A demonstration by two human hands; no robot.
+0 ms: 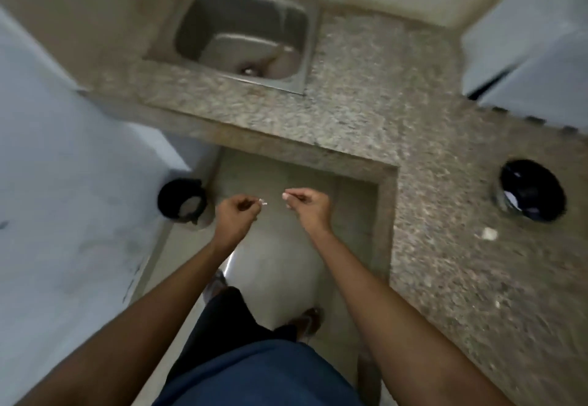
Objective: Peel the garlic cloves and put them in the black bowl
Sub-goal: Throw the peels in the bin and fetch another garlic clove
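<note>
Head view, looking down from the person's own height: two bare arms reach out over the floor in the notch of an L-shaped granite counter (366, 125). Left hand (235, 214): fingers curled, pinching a small pale scrap (263, 203) at the tips, probably garlic skin, too blurred to say for sure. Right hand (310, 206): fingers curled likewise, pinching a small whitish piece (285, 196), likely the garlic clove; its long axis cannot be told. The two pieces are near each other but apart, with a gap between the fingertips. Black bowl (533, 190): standing on the counter's right arm, well apart from both hands and off to the right of them, so the right hand is the nearer and seems best placed to carry the clove across. Something pale shows inside the bowl; whether it is cloves cannot be told. One small white bit (489, 234) lies on the counter just in front of the bowl. Steel sink (197, 17): set in the far counter. Black bin (183, 199): on the floor, just left of the left hand.
</note>
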